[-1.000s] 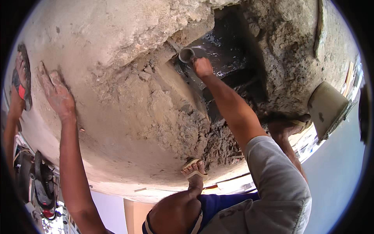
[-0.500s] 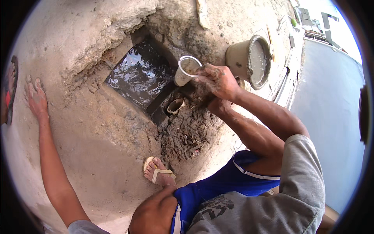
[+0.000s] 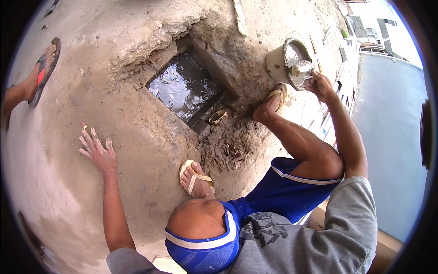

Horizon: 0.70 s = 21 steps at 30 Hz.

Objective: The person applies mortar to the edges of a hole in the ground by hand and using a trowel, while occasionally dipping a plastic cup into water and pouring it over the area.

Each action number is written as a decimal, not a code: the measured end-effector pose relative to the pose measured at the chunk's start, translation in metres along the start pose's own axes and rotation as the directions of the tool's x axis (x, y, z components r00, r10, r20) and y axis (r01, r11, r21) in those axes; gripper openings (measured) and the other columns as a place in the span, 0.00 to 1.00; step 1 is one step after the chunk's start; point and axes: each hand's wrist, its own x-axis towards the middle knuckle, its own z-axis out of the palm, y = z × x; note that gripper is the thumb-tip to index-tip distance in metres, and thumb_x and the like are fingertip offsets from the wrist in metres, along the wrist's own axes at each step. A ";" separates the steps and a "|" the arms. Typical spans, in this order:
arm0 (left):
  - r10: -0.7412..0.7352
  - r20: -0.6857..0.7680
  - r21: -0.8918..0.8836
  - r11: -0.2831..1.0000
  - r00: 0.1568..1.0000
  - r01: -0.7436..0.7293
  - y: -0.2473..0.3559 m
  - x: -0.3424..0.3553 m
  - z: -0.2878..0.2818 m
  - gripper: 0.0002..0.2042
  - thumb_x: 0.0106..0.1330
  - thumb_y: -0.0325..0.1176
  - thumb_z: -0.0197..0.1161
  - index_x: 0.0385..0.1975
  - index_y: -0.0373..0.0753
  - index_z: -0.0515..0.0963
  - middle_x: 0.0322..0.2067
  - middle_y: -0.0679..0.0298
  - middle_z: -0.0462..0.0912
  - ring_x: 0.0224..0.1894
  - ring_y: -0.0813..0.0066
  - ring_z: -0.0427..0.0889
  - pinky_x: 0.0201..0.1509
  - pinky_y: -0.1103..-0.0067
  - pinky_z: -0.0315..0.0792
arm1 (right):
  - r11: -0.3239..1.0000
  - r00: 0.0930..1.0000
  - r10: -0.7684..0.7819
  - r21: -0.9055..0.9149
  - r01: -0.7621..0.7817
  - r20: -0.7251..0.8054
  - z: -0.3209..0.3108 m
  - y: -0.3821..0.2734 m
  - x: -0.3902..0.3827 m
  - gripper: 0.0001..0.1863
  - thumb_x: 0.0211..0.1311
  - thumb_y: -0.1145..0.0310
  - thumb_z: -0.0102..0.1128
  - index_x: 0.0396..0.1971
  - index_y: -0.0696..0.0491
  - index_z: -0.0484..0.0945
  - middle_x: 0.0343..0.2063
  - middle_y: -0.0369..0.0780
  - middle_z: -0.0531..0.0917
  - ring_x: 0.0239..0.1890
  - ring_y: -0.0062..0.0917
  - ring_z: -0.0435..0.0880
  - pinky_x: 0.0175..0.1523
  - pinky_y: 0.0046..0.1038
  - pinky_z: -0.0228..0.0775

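Note:
My right hand (image 3: 321,86) grips a clear plastic cup (image 3: 301,70), tilted at the near rim of a mud-smeared bucket (image 3: 275,65). Greyish liquid shows inside the bucket. My left hand (image 3: 99,151), dusted pale with mud, has its fingers spread and holds nothing; I cannot tell whether it touches the ground. Between my hands, a square pit (image 3: 157,96) is cut into the floor, with dark, shiny water (image 3: 182,86) in it. A round pipe mouth (image 3: 217,117) pokes out by the pit's near right corner.
Wet mud and debris (image 3: 230,146) are heaped between my sandalled feet. Another person's foot in a dark sandal (image 3: 44,68) stands at the far left. Broken concrete edges the pit. A pale strip (image 3: 240,18) lies beyond it, and a blue-grey panel (image 3: 388,137) runs along the right.
My right hand has carried the cup from the pit's right edge over to the bucket. My left hand sits further right and nearer in view. More of the other person's foot shows.

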 end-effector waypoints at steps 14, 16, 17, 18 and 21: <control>-0.137 0.061 0.054 0.989 0.989 0.134 0.009 -0.003 -0.014 0.36 0.62 0.47 0.59 0.69 0.45 0.56 0.71 0.54 0.47 0.72 0.48 0.47 0.71 0.48 0.41 | 0.945 0.998 0.009 -0.327 0.014 0.069 0.003 -0.101 -0.008 0.15 0.69 0.57 0.50 0.29 0.53 0.72 0.15 0.29 0.63 0.16 0.18 0.65 0.26 0.26 0.69; -0.201 0.060 0.038 0.979 0.978 0.199 0.005 0.000 -0.014 0.36 0.61 0.47 0.60 0.69 0.43 0.56 0.71 0.52 0.48 0.72 0.49 0.47 0.71 0.49 0.39 | 0.828 0.977 -0.110 -0.526 0.192 0.184 0.044 -0.116 0.007 0.18 0.67 0.55 0.52 0.31 0.56 0.77 0.18 0.32 0.74 0.17 0.18 0.71 0.24 0.24 0.67; -0.245 0.058 0.030 0.969 0.968 0.243 0.007 0.000 -0.013 0.36 0.61 0.48 0.60 0.68 0.43 0.57 0.71 0.51 0.48 0.72 0.49 0.47 0.72 0.49 0.37 | 0.659 0.949 -0.180 -0.685 0.311 0.258 0.058 -0.120 0.025 0.19 0.67 0.54 0.52 0.29 0.56 0.77 0.17 0.34 0.73 0.17 0.18 0.71 0.25 0.23 0.68; -0.258 0.045 0.067 0.965 0.965 0.255 -0.001 -0.002 -0.021 0.35 0.63 0.50 0.57 0.68 0.42 0.57 0.71 0.50 0.48 0.72 0.49 0.47 0.72 0.50 0.35 | 0.444 0.898 -0.263 -0.782 0.438 0.353 0.081 -0.117 0.049 0.19 0.66 0.55 0.53 0.28 0.57 0.78 0.18 0.39 0.76 0.18 0.24 0.75 0.24 0.29 0.68; -0.365 0.023 0.096 0.927 0.931 0.362 0.003 -0.019 -0.029 0.36 0.64 0.53 0.53 0.68 0.38 0.56 0.70 0.45 0.47 0.73 0.45 0.42 0.71 0.45 0.32 | -0.332 0.640 -0.310 -0.711 0.620 0.703 0.138 -0.078 0.105 0.16 0.64 0.58 0.54 0.28 0.57 0.80 0.25 0.49 0.79 0.33 0.42 0.79 0.40 0.42 0.70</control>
